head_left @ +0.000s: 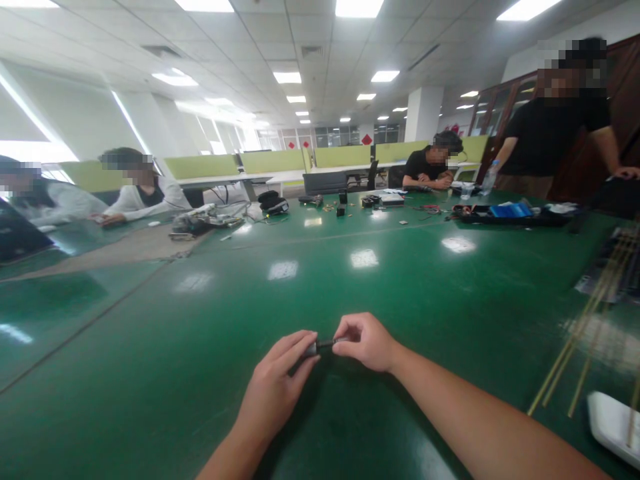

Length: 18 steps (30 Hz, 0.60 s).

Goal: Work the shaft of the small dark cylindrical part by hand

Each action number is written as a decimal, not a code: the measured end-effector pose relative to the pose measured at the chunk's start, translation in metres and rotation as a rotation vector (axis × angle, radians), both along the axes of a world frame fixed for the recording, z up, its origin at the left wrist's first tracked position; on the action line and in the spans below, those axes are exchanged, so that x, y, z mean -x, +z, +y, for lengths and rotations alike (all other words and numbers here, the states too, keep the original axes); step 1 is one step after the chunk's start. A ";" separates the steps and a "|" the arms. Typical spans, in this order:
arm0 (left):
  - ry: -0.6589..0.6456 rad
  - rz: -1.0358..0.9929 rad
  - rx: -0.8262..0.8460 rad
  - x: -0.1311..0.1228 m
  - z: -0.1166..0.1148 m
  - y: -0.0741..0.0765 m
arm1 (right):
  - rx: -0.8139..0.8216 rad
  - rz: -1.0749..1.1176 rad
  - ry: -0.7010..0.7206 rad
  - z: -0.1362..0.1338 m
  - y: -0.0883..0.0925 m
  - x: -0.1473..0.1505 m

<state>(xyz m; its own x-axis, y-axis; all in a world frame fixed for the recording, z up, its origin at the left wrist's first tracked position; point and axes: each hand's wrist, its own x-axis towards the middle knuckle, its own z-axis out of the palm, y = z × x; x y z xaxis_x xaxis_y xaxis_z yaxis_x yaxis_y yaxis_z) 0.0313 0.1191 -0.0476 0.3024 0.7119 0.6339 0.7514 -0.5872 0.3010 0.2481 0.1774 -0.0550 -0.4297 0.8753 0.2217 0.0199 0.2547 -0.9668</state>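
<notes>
tabletop (pixel 240 287): glossy, smooth | held cylinder (pixel 312 349): smooth, material unclear | bottle (pixel 489 180): clear plastic | cabinet (pixel 625 93): wood

Green tbl (pixel 200 360) w/ 2 sm. blk blocks (pixel 341 212).

1. My hands, two: left hand (pixel 276 380) and right hand (pixel 369 343).
2. Slim gray-and-black piece (pixel 313 349) between my hands: one, or two joined; I cannot tell.
3. Other people (pixel 543 137) around me: four.
4. Clear bottle (pixel 490 179): one.
5. Red diamonds (pixel 367 139): three.
6. Thin sticks (pixel 603 287) to my right: at least three.
</notes>
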 end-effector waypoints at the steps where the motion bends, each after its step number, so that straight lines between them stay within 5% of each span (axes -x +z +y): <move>1: 0.003 -0.003 -0.003 0.000 0.000 0.000 | 0.007 0.007 0.000 0.000 0.000 0.000; 18: 0.024 -0.027 -0.002 0.000 -0.002 0.005 | 0.102 0.107 0.023 0.003 0.001 -0.001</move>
